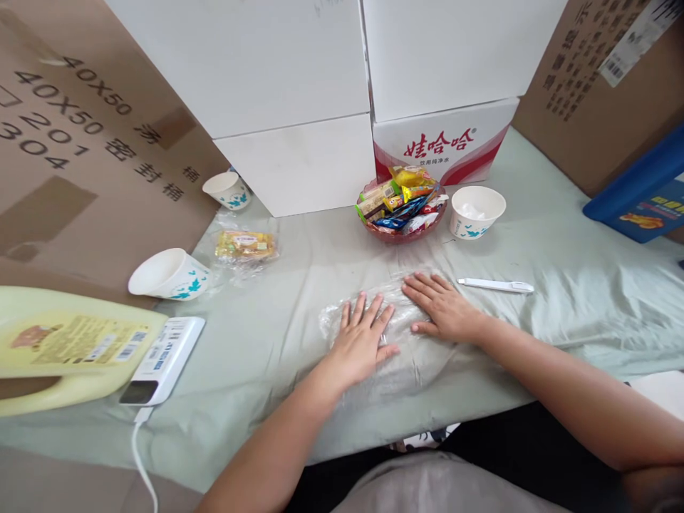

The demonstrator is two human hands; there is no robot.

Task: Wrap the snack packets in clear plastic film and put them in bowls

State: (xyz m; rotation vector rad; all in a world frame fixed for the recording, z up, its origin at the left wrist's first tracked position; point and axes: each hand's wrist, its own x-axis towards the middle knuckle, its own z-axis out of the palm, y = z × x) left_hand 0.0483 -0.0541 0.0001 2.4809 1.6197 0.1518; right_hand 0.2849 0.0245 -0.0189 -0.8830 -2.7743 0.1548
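Note:
A thin clear plastic bag (398, 317) lies spread on the pale green cloth in front of me. My left hand (362, 338) presses flat on its left part, fingers spread. Flat on the bag's upper right part rests my right hand (443, 308), its fingers stretched out and pointing up-left. Neither hand holds anything. Just right of my right hand lies a slim white pen-like tool (496, 286). Beyond the hands stands a pink glass bowl (398, 237) heaped with wrapped snacks (403, 199).
A paper cup (477, 214) with clear plastic inside stands right of the bowl. Further left are two more cups, a bag of yellow-wrapped snacks (246, 246), a yellow jug (69, 349) and a white power bank (165, 360) with a cable. Boxes wall the back; a blue container (641, 192) stands right.

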